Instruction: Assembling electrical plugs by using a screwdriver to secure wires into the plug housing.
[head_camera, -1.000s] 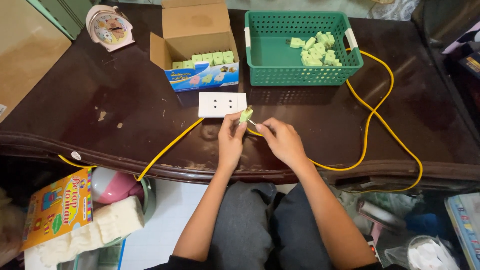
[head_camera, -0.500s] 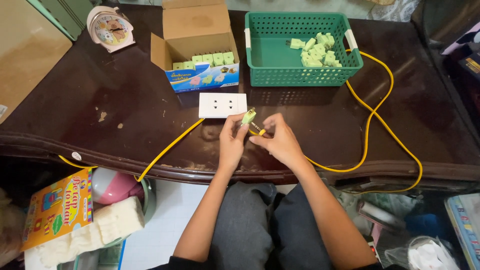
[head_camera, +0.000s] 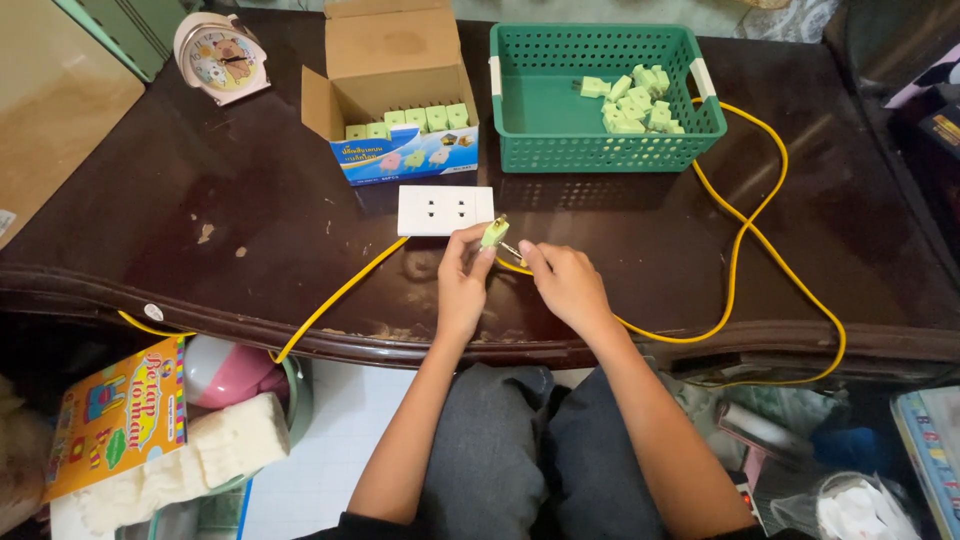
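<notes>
Right now the person is sitting at a dark wooden table (head_camera: 180, 230) and working with both hands close together. The left hand (head_camera: 462, 280) is pinching a small light green plug piece (head_camera: 493, 233) between its fingertips, holding it up just off the table. The right hand (head_camera: 565, 285) is sitting at about three o'clock from the green piece, with its fingers closed narrow around something thin and shiny that is poking toward the piece; it is too small to tell what it is. The green piece is hanging just below the white socket block (head_camera: 445, 210), at about five o'clock from it, near but not touching. A long yellow cord (head_camera: 740, 230) is running under the hands and looping away to the right. At twelve o'clock from the hands, a green basket (head_camera: 600, 150) is holding a pile of the same light green pieces (head_camera: 630, 105), and at eleven o'clock an open cardboard box (head_camera: 390, 90) is showing a neat row of them. A pink clock (head_camera: 220, 55) is standing far off at ten o'clock. To do this bit well, I think the left hand should be keeping the little piece very still and pinching it by its sides, so the right hand can be lining up the thin part straight and pushing gently, not at a slant.
</notes>
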